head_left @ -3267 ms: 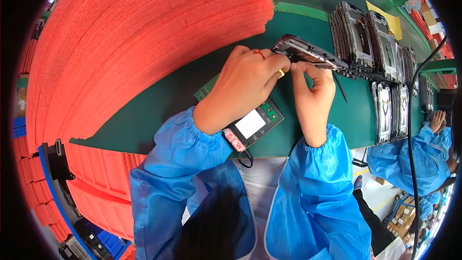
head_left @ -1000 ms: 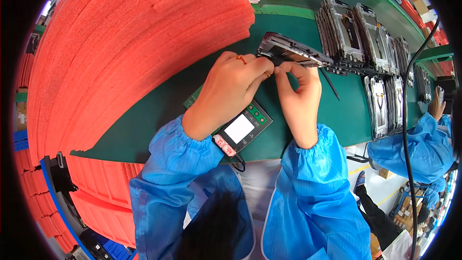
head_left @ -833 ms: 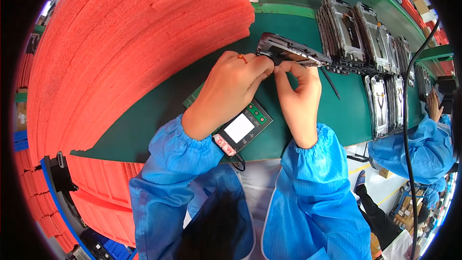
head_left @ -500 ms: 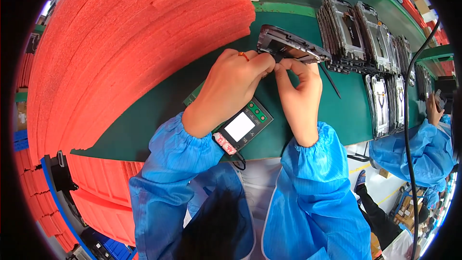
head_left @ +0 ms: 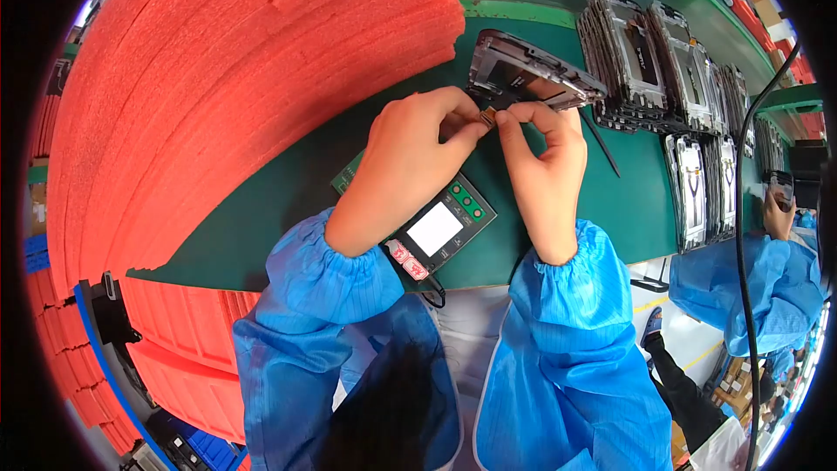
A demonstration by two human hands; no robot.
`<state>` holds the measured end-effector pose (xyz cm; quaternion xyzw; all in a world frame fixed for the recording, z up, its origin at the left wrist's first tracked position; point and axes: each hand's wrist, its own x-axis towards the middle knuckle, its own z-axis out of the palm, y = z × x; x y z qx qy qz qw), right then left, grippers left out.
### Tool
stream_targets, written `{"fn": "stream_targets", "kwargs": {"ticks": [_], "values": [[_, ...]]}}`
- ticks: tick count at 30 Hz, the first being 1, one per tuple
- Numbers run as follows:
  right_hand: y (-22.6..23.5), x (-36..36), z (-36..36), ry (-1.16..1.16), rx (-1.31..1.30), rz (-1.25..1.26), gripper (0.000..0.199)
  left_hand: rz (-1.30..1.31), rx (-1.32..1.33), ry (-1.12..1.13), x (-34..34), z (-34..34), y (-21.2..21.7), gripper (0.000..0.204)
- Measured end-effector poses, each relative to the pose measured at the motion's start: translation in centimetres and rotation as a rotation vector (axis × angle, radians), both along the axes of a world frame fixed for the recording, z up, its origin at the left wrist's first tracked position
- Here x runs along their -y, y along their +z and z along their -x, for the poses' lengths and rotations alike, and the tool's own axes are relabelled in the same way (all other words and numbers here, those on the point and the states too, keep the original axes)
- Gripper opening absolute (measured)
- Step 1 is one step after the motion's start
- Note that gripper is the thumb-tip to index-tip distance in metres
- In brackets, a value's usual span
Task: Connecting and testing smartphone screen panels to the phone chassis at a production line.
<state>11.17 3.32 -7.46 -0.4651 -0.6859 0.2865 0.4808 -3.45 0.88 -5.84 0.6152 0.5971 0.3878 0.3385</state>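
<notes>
A phone frame with its dark screen (head_left: pixel 545 77) stands tilted over the bench just beyond my fingers. From its lower edge comes a short flex cable (head_left: pixel 489 116) with a brownish-gold end, which shows between my two hands. My left hand (head_left: pixel 417 144) is closed, its thumb and forefinger pinching that end from the left. Closed as well, my right hand (head_left: pixel 549 157) pinches at the cable from the right, its other fingers against the frame's lower right edge. Below the left wrist lies a black test device (head_left: pixel 446 225) with a lit white display and a green circuit board.
Tall red foam sheets (head_left: pixel 261 78) fill the left side. Stacks of phone frames (head_left: pixel 623 61) stand at the back right. A thin black stick (head_left: pixel 602 144) lies beside the held frame. A black cable (head_left: pixel 741 235) hangs at right, near a co-worker's hand (head_left: pixel 779 216).
My left fingers have shifted and opened out a little, baring the cable's brownish end. The frame has tipped slightly. At far right, the co-worker's hand now holds up a dark flat piece.
</notes>
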Motion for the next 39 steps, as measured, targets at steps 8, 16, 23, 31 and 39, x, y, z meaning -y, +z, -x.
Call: {"fn": "stream_targets", "kwargs": {"ticks": [8, 16, 23, 31, 39], "values": [[-0.4, -0.4, 0.0, 0.011, -0.028, -0.084, 0.007, 0.11, 0.259, 0.083, -0.2, -0.2, -0.4, 0.013], [-0.5, -0.5, 0.0, 0.008, -0.046, -0.056, 0.007, 0.139, 0.252, 0.075, -0.1, -0.4, 0.2, 0.012], [-0.6, -0.6, -0.1, 0.03, -0.097, -0.054, 0.007, 0.106, 0.241, 0.092, -0.2, -0.4, -0.5, 0.011], [-0.6, -0.5, -0.2, 0.04, -0.086, -0.038, 0.008, 0.098, 0.25, 0.081, -0.3, -0.4, -0.4, 0.011], [-0.4, -0.1, -0.1, 0.009, -0.062, -0.063, 0.01, 0.006, 0.285, 0.095, -0.5, -0.4, -1.2, 0.011]]}}
